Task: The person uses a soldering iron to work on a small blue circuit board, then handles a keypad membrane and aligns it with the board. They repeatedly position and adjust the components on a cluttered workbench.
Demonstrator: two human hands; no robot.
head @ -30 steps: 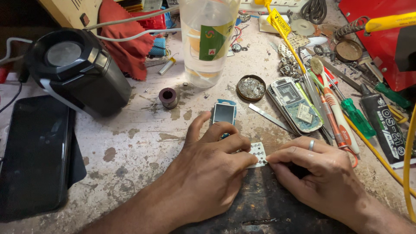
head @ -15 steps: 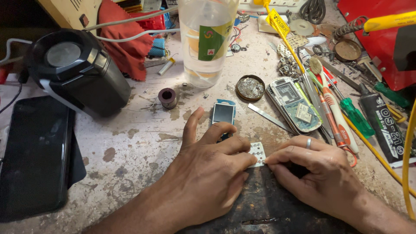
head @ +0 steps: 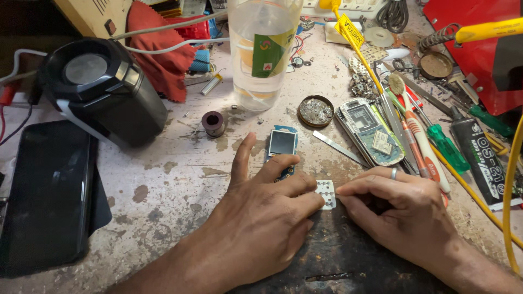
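My left hand (head: 267, 212) lies flat on the worn bench, its fingers pressing on a small blue phone circuit board with a dark screen (head: 282, 144) and touching a little white keypad sheet (head: 326, 193). My right hand (head: 400, 209), with a ring on one finger, pinches the right edge of that white sheet. Both hands rest over a dark mat (head: 338, 256) at the front edge.
A clear plastic bottle (head: 263, 51) stands behind the hands. A black lamp-like device (head: 101, 90) and a black tablet (head: 46, 193) are at the left. An opened phone (head: 366, 129), a tin of scraps (head: 316, 110), screwdrivers (head: 444, 144), tweezers and a yellow cable (head: 512, 179) crowd the right.
My left index finger has lifted and spread a little further from the circuit board. Otherwise both hands stay at the white sheet.
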